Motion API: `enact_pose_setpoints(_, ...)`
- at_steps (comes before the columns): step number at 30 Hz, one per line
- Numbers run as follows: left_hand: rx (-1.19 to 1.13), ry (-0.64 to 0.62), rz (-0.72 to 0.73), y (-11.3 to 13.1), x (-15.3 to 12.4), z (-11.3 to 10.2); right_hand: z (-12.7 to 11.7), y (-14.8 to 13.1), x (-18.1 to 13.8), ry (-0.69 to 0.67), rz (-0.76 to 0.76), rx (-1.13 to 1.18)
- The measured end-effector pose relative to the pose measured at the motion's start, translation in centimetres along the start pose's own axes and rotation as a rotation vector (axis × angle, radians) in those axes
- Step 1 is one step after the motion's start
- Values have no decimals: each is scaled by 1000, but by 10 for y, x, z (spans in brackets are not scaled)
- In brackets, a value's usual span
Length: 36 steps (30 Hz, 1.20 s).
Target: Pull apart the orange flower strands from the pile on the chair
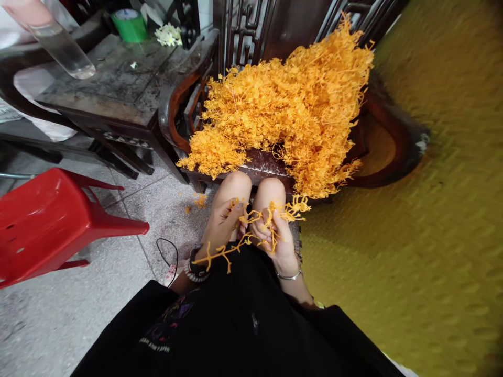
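Note:
Over my knees, my left hand [227,219] and my right hand [278,234] are close together, fingers closed around thin orange sprigs. A branching orange sprig [223,251] trails from between the hands across my left wrist. Another tuft of orange sprigs [295,209] sticks out past my right hand's fingertips. Just beyond my knees, a large heap of orange dried flowers [286,104] covers the seat of a dark wooden chair [267,159]. Exactly which stem each finger pinches is partly hidden.
A red plastic stool [47,225] stands at the left on the speckled floor, near a few orange scraps [200,201]. On the dark wooden table [113,94] are green tape [129,26], a clear bottle [65,50] and pale flowers [168,34]. A yellow mat [401,262] lies at right.

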State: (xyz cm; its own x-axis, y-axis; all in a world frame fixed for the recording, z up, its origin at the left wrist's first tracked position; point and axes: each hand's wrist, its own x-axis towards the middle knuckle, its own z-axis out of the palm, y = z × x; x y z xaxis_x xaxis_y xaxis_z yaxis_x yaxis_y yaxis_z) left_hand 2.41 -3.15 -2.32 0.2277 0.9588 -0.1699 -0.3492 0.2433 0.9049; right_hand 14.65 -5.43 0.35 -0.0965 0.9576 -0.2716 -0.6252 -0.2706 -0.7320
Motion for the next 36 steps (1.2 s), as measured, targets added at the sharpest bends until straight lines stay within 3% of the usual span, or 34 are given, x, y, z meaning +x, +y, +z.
enact_pose_setpoints(4,4,-31,-11,3,-1,1,0,-2,1,-124,32,26)
enact_pose_setpoints(8,30,-74,15,4,-2,0,1,-2,0,-87,20,-17)
enact_pose_setpoints(14,-43,32,115,2,2,-2,-1,8,0,148,-108,-244)
enact_pose_setpoints(18,-121,205,197,4,4,-2,-8,13,4,421,-395,-482)
enact_pose_setpoints(20,-166,253,220,6,3,-2,-13,13,6,488,-522,-636)
enact_pose_setpoints(23,-230,194,180,5,2,0,-17,8,6,446,-559,-753)
enact_pose_setpoints(28,-184,15,108,-3,1,3,-9,9,2,263,-322,-637)
enact_pose_setpoints(30,-85,-34,86,-6,0,4,-8,13,4,196,-294,-620)
enact_pose_setpoints(36,165,-23,129,-1,-5,12,-17,21,11,104,-307,-694)
